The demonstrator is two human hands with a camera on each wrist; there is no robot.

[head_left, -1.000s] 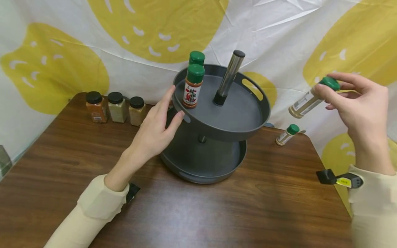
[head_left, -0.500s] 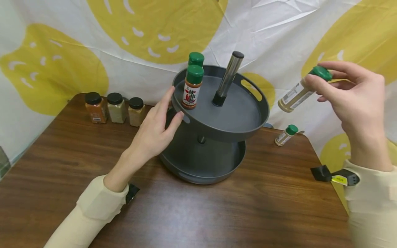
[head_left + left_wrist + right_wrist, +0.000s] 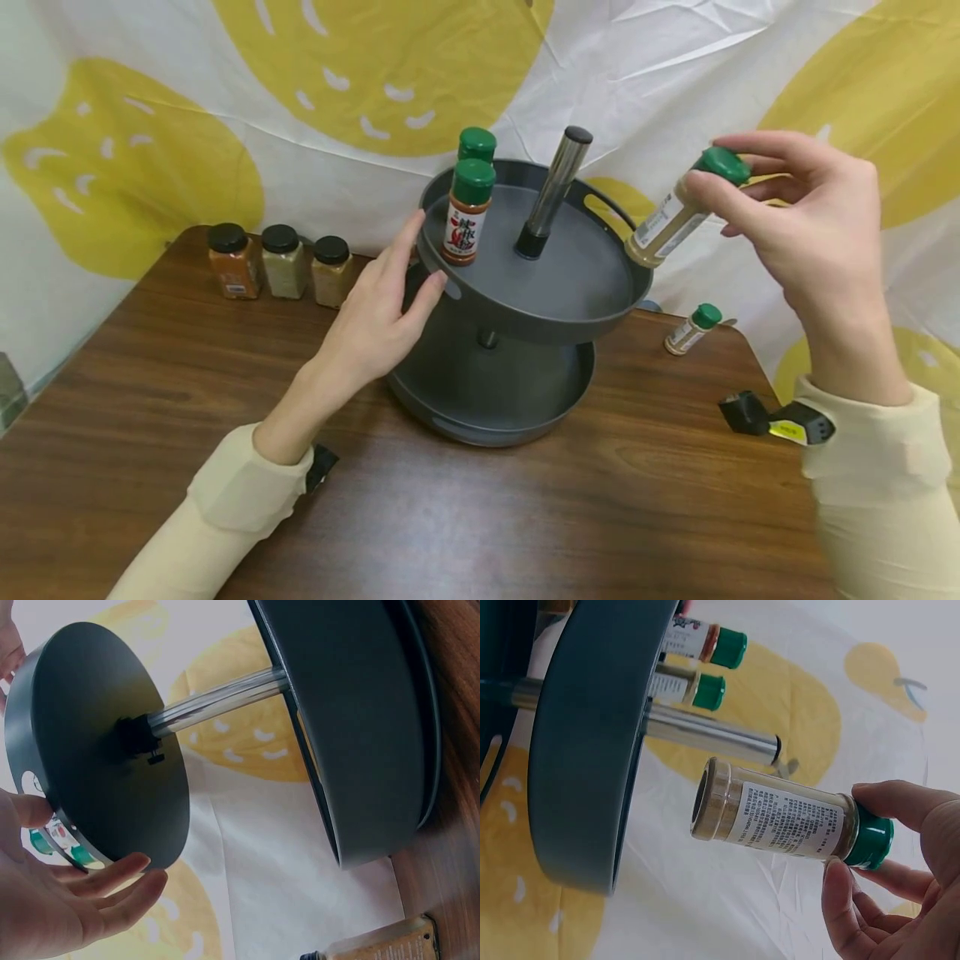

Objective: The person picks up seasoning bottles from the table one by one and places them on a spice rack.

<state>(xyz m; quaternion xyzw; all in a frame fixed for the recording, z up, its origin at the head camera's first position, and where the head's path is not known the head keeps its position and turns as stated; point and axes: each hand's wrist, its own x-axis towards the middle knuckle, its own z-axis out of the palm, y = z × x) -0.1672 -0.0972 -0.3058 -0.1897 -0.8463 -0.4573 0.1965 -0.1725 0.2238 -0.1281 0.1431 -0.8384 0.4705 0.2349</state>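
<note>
Two jars [image 3: 460,237] stand on the rack [image 3: 536,325], four jars [image 3: 234,271] beside it; right hand [image 3: 813,217] pinches another jar [image 3: 667,223] nearby, relaxed left hand [image 3: 375,321] touches the rack.

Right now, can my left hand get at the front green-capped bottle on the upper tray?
Probably yes: your left hand is at the outer wall of the upper tray, close to the front green-capped bottle, with only that low wall seeming to stand between.
</note>
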